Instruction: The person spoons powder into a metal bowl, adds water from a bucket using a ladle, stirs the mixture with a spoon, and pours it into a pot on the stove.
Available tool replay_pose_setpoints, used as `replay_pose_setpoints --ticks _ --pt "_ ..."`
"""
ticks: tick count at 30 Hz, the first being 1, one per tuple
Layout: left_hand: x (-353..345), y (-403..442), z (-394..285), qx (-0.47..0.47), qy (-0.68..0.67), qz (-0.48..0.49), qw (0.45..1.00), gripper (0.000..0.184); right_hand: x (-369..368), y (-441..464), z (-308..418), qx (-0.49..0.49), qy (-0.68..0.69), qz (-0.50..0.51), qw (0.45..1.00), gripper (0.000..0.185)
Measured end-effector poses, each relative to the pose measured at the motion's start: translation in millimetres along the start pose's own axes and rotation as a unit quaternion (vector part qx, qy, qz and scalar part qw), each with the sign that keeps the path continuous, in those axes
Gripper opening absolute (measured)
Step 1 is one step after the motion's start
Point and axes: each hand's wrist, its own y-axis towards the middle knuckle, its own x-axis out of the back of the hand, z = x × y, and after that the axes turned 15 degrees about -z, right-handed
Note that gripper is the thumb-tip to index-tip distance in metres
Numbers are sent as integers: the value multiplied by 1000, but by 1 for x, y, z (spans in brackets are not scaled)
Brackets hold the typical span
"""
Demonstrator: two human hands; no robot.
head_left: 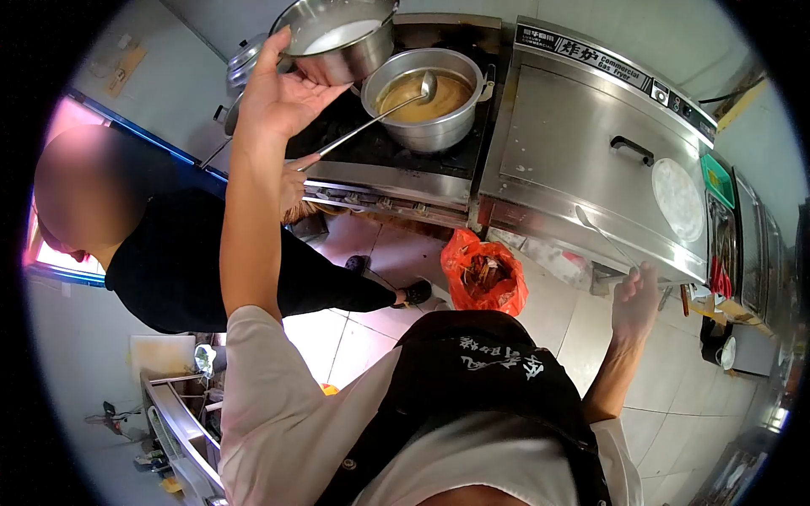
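My left hand (287, 101) is raised over the stove's left part, its fingers and thumb around the side and underside of a steel bowl (359, 61) that holds a white liquid. My right hand (634, 297) is at the front edge of the fryer, closed on the end of a thin-handled metal spoon (609, 234). To the right of the bowl, a metal pot (432, 131) with brownish liquid stands on the stove. A metal ladle (363, 133) dips into this pot, its handle held by a co-worker's hand (293, 184) below my left forearm.
The co-worker (186, 261), in black, stands at the left. A steel gas fryer (582, 126) bears a round whitish lid or plate (677, 200). On the floor sits a red bag (460, 282) of dark contents. A green tray (718, 180) is at the right.
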Motion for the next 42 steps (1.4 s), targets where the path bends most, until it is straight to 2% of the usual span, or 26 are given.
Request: replay_pose_setpoints --ticks 5,8,10,14,15,17,19,22,23,24,27,30,34,35,38,39,41,42 --pt "-13 -2 1 42 -19 9 999 67 -5 -7 -1 -10 -4 -23 1000 22" --pt "-17 2 9 16 -37 9 999 67 -5 -10 -3 -2 -9 -3 1000 17" --pt "-26 -4 17 14 -18 19 1000 69 -3 -10 -6 3 -11 22 1000 11" --pt "-35 -9 31 39 20 65 997 72 -5 -12 -9 -8 -10 20 1000 9" --pt "-38 -10 35 52 21 51 997 70 -4 -12 -10 -12 -7 21 1000 9" --pt "-44 -22 53 64 19 129 989 67 -4 -9 -13 -22 -6 13 1000 11" --pt "-48 -36 79 -55 129 225 964 62 -3 -6 -14 -31 -7 -5 999 18" --pt "-47 -36 120 59 -6 60 996 60 -14 -15 -16 -52 1 -81 995 18" --pt "-46 -41 132 83 -9 104 991 63 1 -4 -19 -50 1 4 999 17" --pt "-44 -46 144 106 -11 149 983 66 5 -2 -21 -48 -1 8 999 17" --pt "-42 -68 171 151 23 94 984 76 12 2 -25 -18 -21 24 999 18" --pt "-31 -72 209 212 26 89 973 65 17 7 -30 -11 -45 11 999 18" --pt "-23 -86 238 262 28 130 956 48 9 1 -42 3 -40 -2 999 20" --pt "-24 -92 239 268 40 121 955 46 43 29 -47 -34 6 183 982 26" --pt "-25 -102 241 279 73 112 951 36 8 0 -52 17 -52 -25 998 36" --pt "-24 -102 244 275 75 121 951 34 14 3 -52 5 -43 24 999 42" --pt "-24 -106 245 266 82 127 952 29 22 9 -58 18 -32 17 999 43" --pt "-23 -106 247 256 86 136 953 36 21 9 -59 23 -27 14 999 43"
